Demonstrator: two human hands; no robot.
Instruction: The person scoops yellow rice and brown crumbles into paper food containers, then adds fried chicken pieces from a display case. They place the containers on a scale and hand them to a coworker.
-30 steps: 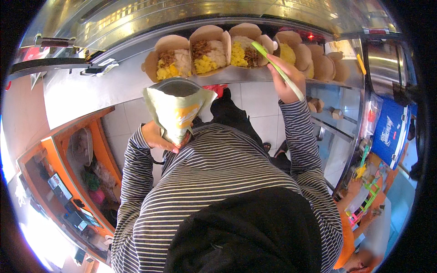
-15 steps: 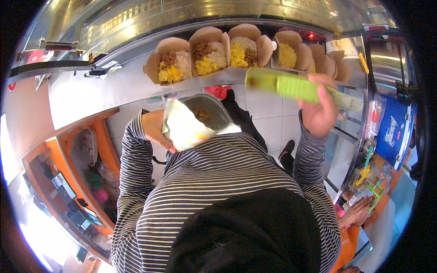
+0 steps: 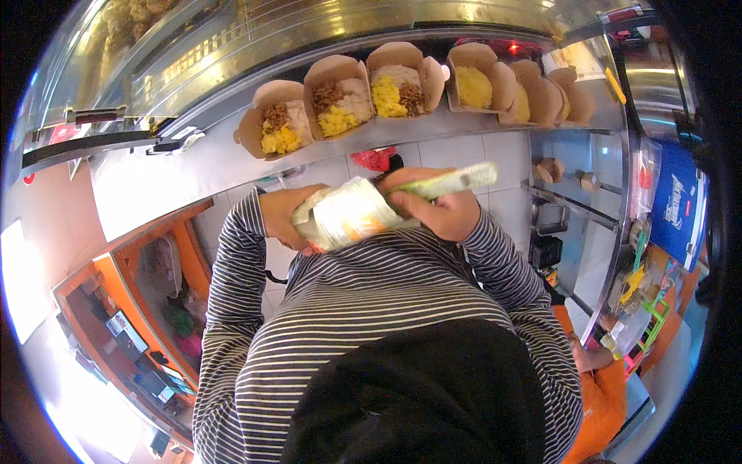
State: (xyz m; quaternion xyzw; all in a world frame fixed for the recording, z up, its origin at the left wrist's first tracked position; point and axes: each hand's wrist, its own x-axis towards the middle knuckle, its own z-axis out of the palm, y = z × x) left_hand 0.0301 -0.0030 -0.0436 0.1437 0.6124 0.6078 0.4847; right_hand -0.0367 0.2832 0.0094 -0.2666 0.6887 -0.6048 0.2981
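My left hand (image 3: 287,216) grips a soft white pouch (image 3: 352,213) with orange print, held in front of my striped shirt. Its contents are hidden from this angle. Beside the pouch's upper right edge, my right hand (image 3: 442,213) is closed around a long pale green utensil (image 3: 456,180). One end juts out to the right of the hand; the other is hidden near the pouch, so its exact kind is unclear. Beyond both hands, open brown paper boxes stand in a row. The leftmost box (image 3: 246,133) and its two neighbours hold white, yellow and brown crumbly food.
To their right, another box (image 3: 504,85) holds yellow food, with more boxes beside it on the metal counter (image 3: 193,172). A glass-fronted case (image 3: 309,31) rises behind. Lower shelves (image 3: 576,166) and a blue box (image 3: 674,209) are at right; a person in orange (image 3: 599,410) is close by.
My right hand has come down and left from near the boxes to the pouch, bringing the green utensil. The pouch has tilted, hiding the brown food seen inside before.
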